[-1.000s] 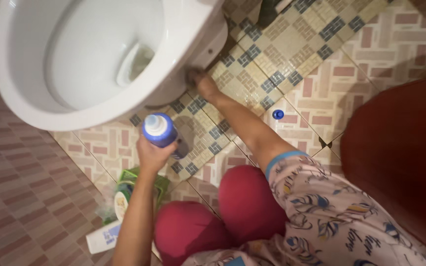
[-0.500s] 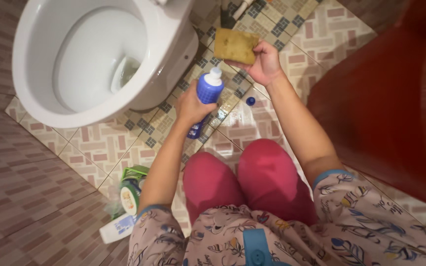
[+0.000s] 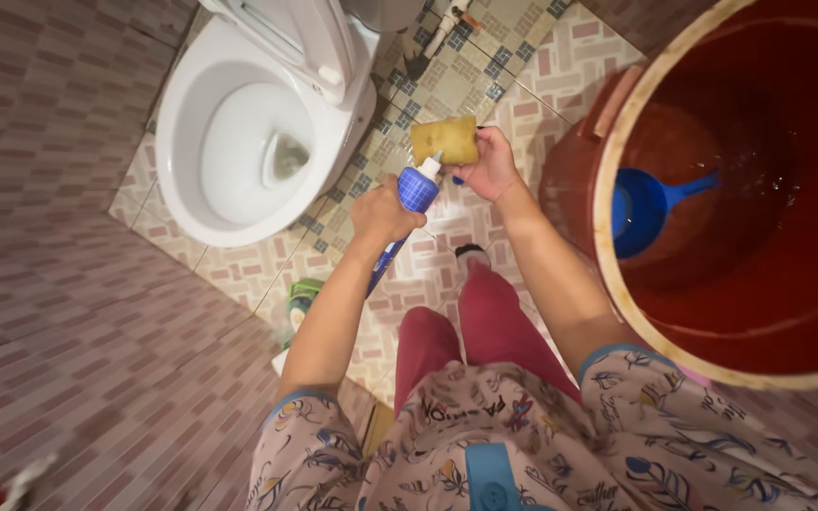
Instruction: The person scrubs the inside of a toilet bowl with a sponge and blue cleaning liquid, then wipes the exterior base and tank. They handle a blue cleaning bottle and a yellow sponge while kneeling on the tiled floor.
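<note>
The rectangular yellow-brown sponge sits above the patterned tile floor, between the white ceramic toilet bowl and the large red plastic barrel. Its surface looks coarse and darkened in patches, and its right edge is hidden by the fingers holding it. The right hand pinches the sponge at that edge, palm turned up toward the camera, forearm raised from the lap. Touching the sponge's lower edge is the white nozzle of the blue plastic squeeze bottle, tilted so the nozzle points up and right; its lower half is covered by the left hand, whose fingers are wrapped tight round the body (only the knuckles show). Below the wrists lies a small dark object on the floor, too blurred to identify. A green-and-white container peeks out behind the left forearm, mostly hidden. Inside the barrel rests a blue plastic dipper; the barrel itself is cut off at the right edge.
</note>
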